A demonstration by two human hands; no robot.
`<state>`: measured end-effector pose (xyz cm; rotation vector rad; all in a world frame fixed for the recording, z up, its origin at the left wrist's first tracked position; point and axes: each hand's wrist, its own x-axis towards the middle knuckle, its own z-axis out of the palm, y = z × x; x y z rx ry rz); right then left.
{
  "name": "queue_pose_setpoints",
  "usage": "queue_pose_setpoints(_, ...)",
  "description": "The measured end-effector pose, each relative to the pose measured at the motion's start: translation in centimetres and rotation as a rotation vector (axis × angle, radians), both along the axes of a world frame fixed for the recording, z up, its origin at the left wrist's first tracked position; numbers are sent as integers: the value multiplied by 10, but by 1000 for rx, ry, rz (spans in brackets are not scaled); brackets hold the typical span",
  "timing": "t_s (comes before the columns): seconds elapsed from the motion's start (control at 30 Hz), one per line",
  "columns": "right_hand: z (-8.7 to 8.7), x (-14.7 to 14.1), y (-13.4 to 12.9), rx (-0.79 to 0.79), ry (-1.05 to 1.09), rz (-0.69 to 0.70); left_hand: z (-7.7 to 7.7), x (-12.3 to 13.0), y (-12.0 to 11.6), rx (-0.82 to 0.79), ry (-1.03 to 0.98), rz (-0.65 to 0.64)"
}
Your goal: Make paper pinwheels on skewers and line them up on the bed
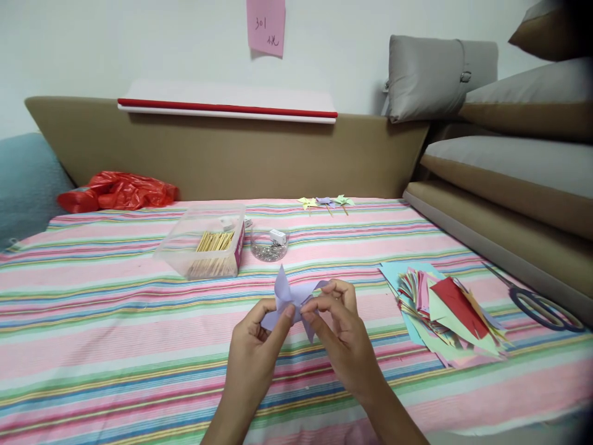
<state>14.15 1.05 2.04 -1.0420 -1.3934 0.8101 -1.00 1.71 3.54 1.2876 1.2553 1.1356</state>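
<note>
A purple paper pinwheel (296,293) is held up between my two hands, its blades curled toward the middle. My left hand (258,337) grips it from the left, thumb pressed near its centre. On the other side my right hand (340,324) pinches close to the centre with thumb and finger; whether a pin is between them is too small to make out. Beyond my hands stands a round clear dish (269,251) of metal pins with a small white box (278,236) in it. Left of it, a clear plastic box (173,250) holds many thin wooden sticks (215,241).
Several paper pieces (456,312) lie piled on the right, with dark-handled scissors (540,306) beside them. Three small pinwheels (325,202) on sticks lie at the back of the striped cloth (115,346). A red plastic bag (123,190) sits back left; cushions (523,167) are stacked at right.
</note>
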Motion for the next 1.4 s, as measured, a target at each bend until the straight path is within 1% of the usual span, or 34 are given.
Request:
queue_pose_setpoints(0.13,2,-1,2,-29,128,119,1,0,-1,18,-24,-23)
queue_pose_setpoints(0.27,4,-2,2,-45,161,168,1,0,-1,24,-54,-43)
queue_pose_setpoints(0.4,5,-2,2,-59,152,170,1,0,-2,22,-70,-52)
queue_pose_setpoints(0.6,8,0,2,-78,139,148,-2,-1,-2,60,-63,-62)
queue_pose_setpoints(0.7,9,0,1,-105,188,156,-2,-1,-2,88,-45,-76)
queue_pose_setpoints(0.87,12,-1,0,-210,325,203,-2,-1,-4,115,-5,-75)
queue_pose_setpoints(0.97,12,-1,0,-252,356,219,-2,-1,-4,124,32,-72)
queue_pose_setpoints(1.1,11,-1,0,-299,387,204,-3,0,-2,155,105,-40)
queue_pose_setpoints(1.23,9,-5,-2,-334,436,131,-3,0,-1,195,145,-36)
queue_pose_setpoints(1.3,9,-7,-2,-334,467,97,-4,0,-1,206,154,-31)
queue_pose_setpoints(1.4,7,-12,-3,-287,533,61,-4,0,-2,212,179,-18)
